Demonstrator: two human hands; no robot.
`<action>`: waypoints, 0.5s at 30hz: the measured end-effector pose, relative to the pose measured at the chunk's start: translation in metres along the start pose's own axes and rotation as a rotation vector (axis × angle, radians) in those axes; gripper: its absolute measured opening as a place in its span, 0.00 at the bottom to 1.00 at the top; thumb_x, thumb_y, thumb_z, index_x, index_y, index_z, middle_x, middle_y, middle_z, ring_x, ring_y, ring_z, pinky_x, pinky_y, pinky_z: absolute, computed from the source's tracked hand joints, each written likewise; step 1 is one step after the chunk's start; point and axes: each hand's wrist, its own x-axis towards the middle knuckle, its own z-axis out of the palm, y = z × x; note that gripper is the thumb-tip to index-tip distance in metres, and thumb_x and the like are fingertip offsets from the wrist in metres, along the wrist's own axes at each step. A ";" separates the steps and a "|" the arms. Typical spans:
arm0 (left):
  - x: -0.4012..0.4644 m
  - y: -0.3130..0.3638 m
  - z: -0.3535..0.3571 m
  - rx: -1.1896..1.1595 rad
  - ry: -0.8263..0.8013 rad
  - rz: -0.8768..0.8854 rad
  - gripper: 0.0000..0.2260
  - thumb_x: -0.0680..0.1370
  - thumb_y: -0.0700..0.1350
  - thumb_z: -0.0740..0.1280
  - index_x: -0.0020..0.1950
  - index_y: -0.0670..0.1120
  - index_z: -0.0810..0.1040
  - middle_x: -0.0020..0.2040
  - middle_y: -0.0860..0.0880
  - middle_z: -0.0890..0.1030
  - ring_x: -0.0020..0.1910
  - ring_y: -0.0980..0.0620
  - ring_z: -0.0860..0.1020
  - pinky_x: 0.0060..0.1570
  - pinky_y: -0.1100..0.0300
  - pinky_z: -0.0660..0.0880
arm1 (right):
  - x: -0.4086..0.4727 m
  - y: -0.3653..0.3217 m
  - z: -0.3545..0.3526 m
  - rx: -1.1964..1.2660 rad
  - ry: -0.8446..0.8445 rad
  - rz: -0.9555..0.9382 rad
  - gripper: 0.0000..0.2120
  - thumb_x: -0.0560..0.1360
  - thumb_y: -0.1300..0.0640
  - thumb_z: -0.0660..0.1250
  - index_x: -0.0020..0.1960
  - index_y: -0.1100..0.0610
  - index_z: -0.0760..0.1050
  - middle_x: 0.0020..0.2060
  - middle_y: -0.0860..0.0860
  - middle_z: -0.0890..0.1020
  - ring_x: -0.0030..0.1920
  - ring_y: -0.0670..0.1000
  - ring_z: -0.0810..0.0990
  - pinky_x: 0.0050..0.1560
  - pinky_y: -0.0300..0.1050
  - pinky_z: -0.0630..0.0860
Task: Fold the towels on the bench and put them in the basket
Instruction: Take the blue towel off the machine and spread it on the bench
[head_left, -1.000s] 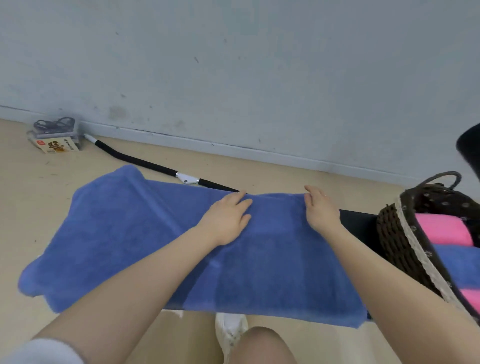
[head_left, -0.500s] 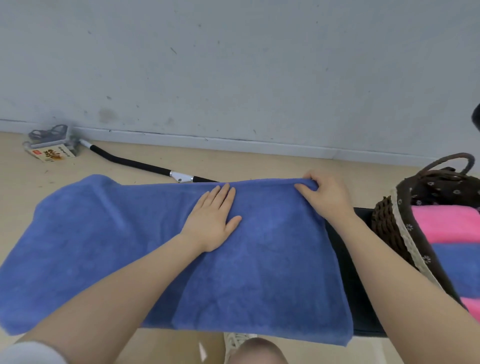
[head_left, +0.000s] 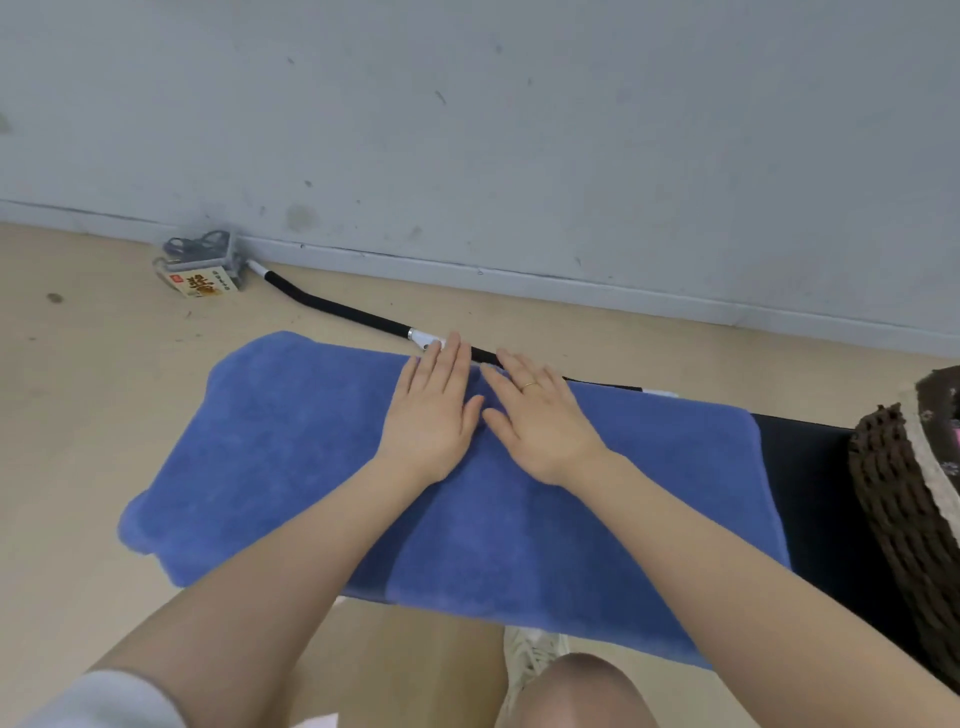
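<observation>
On the black counter (head_left: 810, 467), a blue towel (head_left: 291, 467) lies spread flat, its left end hanging past the counter's edge over the floor (head_left: 78, 415). Both hands rest palm-down side by side near the towel's far edge, fingers straight and pointing toward 12 o'clock: the left hand (head_left: 431, 415) at about 11, the right hand (head_left: 540, 421), wearing a ring (head_left: 530, 385), just beside it, thumbs nearly touching. At 3 o'clock the brown basket (head_left: 904, 499) stands on the counter, apart from the towel, and a black rod (head_left: 337, 312) lies on the floor by the wall (head_left: 519, 130) at 11.
</observation>
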 end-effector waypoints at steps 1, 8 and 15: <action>-0.006 -0.011 0.001 0.029 -0.025 -0.026 0.37 0.71 0.61 0.33 0.77 0.46 0.45 0.78 0.48 0.45 0.77 0.50 0.45 0.74 0.55 0.42 | 0.002 -0.010 0.009 -0.017 -0.035 -0.017 0.26 0.82 0.46 0.46 0.77 0.51 0.47 0.77 0.50 0.45 0.77 0.50 0.42 0.75 0.48 0.39; -0.030 -0.054 0.000 0.067 -0.138 -0.128 0.29 0.78 0.64 0.46 0.77 0.55 0.42 0.78 0.49 0.41 0.77 0.50 0.41 0.74 0.51 0.39 | -0.042 0.005 0.040 -0.164 -0.025 0.155 0.39 0.66 0.36 0.26 0.76 0.44 0.40 0.77 0.46 0.42 0.77 0.49 0.42 0.75 0.49 0.39; -0.035 -0.034 -0.013 0.216 -0.210 -0.201 0.29 0.80 0.61 0.43 0.77 0.50 0.41 0.78 0.46 0.44 0.77 0.45 0.45 0.74 0.48 0.45 | -0.125 0.067 0.022 -0.143 -0.103 0.533 0.29 0.80 0.39 0.42 0.76 0.47 0.36 0.77 0.47 0.39 0.77 0.49 0.40 0.76 0.51 0.42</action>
